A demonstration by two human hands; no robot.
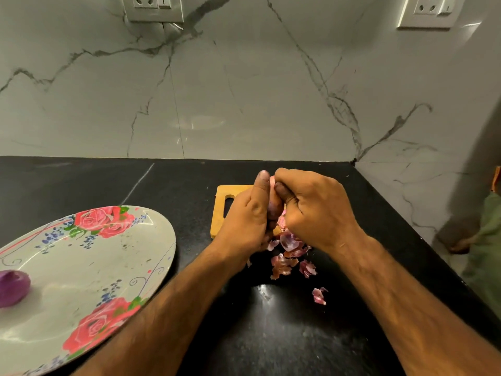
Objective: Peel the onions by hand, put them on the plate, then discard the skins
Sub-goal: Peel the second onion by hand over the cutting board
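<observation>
My left hand [248,218] grips a purple onion [274,207] above the black counter, thumb up along its side. My right hand [314,210] pinches a strip of pink skin [272,181] at the onion's top. The onion is mostly hidden between the two hands. Loose pink skins [288,255] lie scattered on the counter below my hands, with one more piece [319,294] nearer to me. A peeled purple onion [12,287] lies on the rose-patterned oval plate [89,267] at the left.
A small wooden cutting board [225,202] lies behind my hands. The black counter [284,335] meets a marble wall at the back and right. Its right edge drops off beside a green cloth [485,240]. Wall sockets [153,6] sit high up.
</observation>
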